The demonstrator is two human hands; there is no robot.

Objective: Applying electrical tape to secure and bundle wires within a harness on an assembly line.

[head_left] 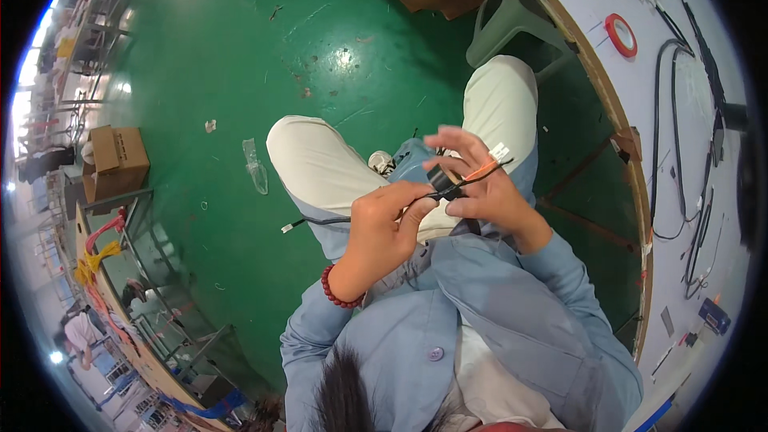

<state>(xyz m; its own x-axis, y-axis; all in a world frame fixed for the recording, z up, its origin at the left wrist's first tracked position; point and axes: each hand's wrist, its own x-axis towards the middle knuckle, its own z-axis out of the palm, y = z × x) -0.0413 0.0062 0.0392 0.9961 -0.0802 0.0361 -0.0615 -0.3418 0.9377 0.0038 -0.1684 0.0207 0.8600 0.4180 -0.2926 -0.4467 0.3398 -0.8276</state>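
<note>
Above my lap, my left hand (386,228) is closed in a pinch on a thin black cable (324,220). One end of the cable sticks out to the left with a small white connector (287,229). Its other end runs up to the right past my right hand (492,192), by an orange section (482,171) and a white tag (500,152). Between the thumb and fingers of my right hand sits a black roll (442,179) that looks like tape, against the cable. Some right fingers are raised and slightly blurred.
To the right stands a white-topped table (592,0) with a wooden edge, bearing red tape (621,35) and black cables (658,136). A pale green stool (512,24) is partly under it. A cardboard box (116,162) and a bench (112,296) with coloured wires are at left.
</note>
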